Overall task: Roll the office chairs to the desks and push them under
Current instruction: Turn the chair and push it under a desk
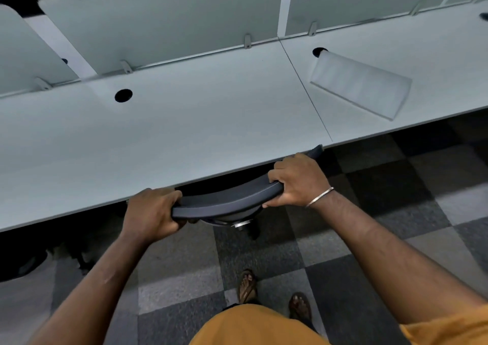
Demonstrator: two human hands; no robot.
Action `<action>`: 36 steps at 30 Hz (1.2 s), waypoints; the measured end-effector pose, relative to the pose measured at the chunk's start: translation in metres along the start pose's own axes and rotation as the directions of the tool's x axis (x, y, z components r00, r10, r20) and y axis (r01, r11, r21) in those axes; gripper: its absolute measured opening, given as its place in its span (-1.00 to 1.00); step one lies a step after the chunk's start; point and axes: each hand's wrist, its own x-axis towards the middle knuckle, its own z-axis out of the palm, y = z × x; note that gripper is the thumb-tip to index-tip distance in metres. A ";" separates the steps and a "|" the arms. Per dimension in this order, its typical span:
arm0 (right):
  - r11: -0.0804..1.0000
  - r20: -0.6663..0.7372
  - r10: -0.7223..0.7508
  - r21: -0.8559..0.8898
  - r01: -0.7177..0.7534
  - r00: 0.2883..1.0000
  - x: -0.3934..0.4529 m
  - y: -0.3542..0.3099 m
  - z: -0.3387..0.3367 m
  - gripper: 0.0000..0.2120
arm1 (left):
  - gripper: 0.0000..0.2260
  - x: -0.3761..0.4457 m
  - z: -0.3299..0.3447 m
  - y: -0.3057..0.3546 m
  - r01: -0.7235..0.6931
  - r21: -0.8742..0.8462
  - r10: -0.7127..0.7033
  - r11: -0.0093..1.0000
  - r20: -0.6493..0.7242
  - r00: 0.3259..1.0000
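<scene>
Fingers of the left hand (151, 211) curl round one end of the dark, curved plastic top edge of the office chair backrest (224, 202), and the right hand (295, 179) grips the other end, thumb underneath. Beyond the knuckles lies the long pale grey desk (184, 122), its front edge hiding the chair's seat and most of its base. Only a blurred metal fitting (241, 224) shows below the fingers.

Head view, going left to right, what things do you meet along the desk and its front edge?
Round cable hole → left hand → chair backrest → right hand → second cable hole → flat white panel lying on the desk.
</scene>
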 end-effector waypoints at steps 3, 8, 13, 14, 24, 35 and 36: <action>1.000 0.028 0.006 -0.011 -0.006 1.000 0.001 -0.009 -0.003 -0.36 | -0.77 -0.002 0.004 -0.007 0.010 0.029 -0.010 1.000 0.003 1.000; 0.988 -0.013 0.120 0.095 -0.118 0.993 -0.016 -0.008 -0.002 -0.38 | -0.73 -0.007 0.007 0.009 -0.015 0.038 0.014 0.999 0.026 1.000; 0.953 -0.129 0.279 0.161 -0.257 0.952 -0.044 -0.028 0.013 -0.13 | -0.66 -0.025 0.017 0.042 0.017 0.042 -0.018 0.999 0.008 1.000; 0.940 -0.140 0.318 0.175 -0.293 0.938 -0.046 -0.033 0.014 -0.10 | -0.61 -0.025 0.017 0.051 0.028 0.041 -0.028 0.999 0.006 1.000; 0.897 -0.163 0.404 0.267 -0.354 0.900 -0.085 -0.068 0.021 -0.06 | -0.38 -0.025 0.022 0.115 -0.157 -0.066 0.150 0.985 -0.104 0.983; 0.775 0.103 0.505 0.383 -0.503 0.857 -0.167 -0.071 0.056 -0.09 | -0.41 -0.061 0.040 0.144 -0.430 -0.260 0.438 0.864 -0.031 0.899; 0.740 0.165 0.531 0.388 -0.550 0.831 -0.185 -0.073 0.064 -0.08 | -0.42 -0.063 0.047 0.150 -0.434 -0.284 0.452 0.855 -0.004 0.892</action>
